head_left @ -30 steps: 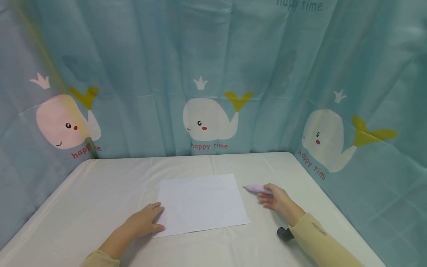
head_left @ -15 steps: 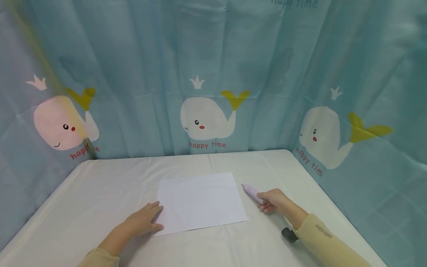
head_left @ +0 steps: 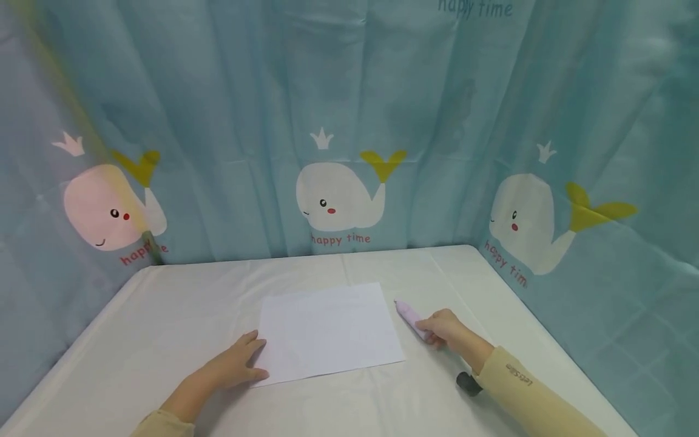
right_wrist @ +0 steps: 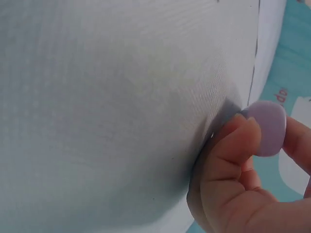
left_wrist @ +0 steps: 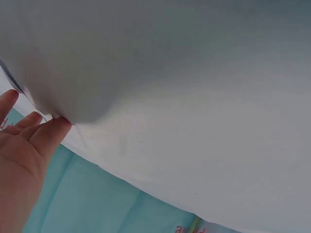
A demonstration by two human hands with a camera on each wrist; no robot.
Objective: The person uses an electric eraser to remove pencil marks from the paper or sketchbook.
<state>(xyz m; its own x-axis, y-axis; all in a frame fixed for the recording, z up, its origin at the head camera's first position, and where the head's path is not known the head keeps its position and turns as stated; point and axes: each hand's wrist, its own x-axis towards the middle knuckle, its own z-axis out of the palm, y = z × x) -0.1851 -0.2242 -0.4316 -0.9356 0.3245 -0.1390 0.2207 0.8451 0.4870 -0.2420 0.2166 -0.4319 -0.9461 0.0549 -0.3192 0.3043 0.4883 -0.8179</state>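
A white sheet of paper [head_left: 330, 332] lies flat on the table in the head view. My left hand [head_left: 236, 362] rests at its left edge, fingers spread and fairly straight, the fingertips touching the paper. To the right of the sheet, a thick lilac pen-shaped tool [head_left: 406, 315] with a thin tip slants towards the far left. My right hand [head_left: 443, 326] pinches its rear end between thumb and fingers. The right wrist view shows the tool's rounded lilac end [right_wrist: 270, 128] between the fingers. Whether the tool touches the table cannot be told.
A white cloth covers the table [head_left: 180, 321]. Beneath the right sleeve sits a small black cylindrical object [head_left: 468, 384], partly hidden. A blue-green curtain [head_left: 262, 121] printed with whales surrounds the table's back and sides.
The right hand has turned the lilac tool from nearly level to a slant and drawn its rear end nearer to me. The left hand and the paper have stayed in place.
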